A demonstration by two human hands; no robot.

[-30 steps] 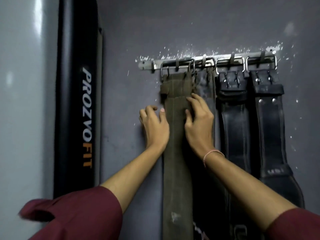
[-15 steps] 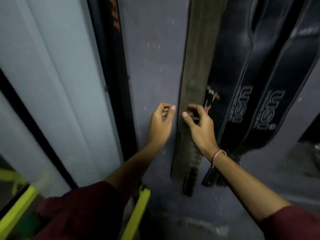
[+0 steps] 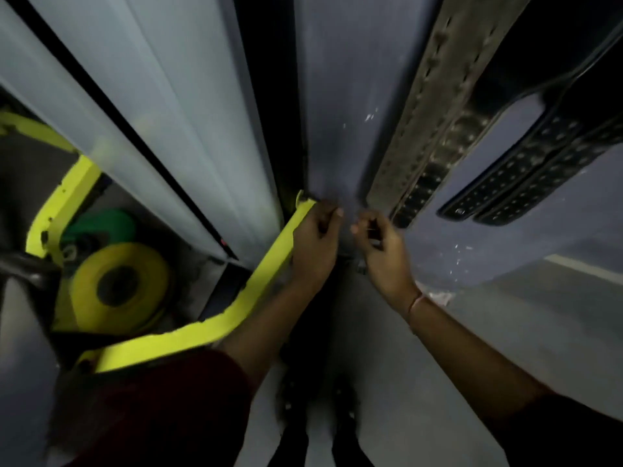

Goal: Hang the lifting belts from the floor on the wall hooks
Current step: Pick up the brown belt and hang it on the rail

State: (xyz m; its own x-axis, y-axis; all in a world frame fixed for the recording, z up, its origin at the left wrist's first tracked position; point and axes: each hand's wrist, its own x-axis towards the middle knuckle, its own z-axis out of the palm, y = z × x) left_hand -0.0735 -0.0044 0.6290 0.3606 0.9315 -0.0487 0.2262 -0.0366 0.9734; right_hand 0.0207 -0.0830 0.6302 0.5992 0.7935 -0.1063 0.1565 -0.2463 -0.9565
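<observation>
Head view, tilted steeply down the wall: at far left a yellow frame (image 3: pixel 202 335) and a yellow disc (image 3: pixel 84 291) were seen on the floor. The left hand (image 3: pixel 315 244) was held low against the grey wall (image 3: pixel 333 96), fingers loosely curled, nothing gripped. Directly beneath and between the two hands a dark strip (image 3: pixel 313 382) was made out on the floor, its long axis running toward the person; whether it was a belt or the person's legs could not be told. The right hand (image 3: pixel 382 247) was held just beside the left, equally near, likewise slack and empty. Further right the olive belt (image 3: pixel 428 123) and two black belts (image 3: pixel 526 183) were already hung, tails downward
</observation>
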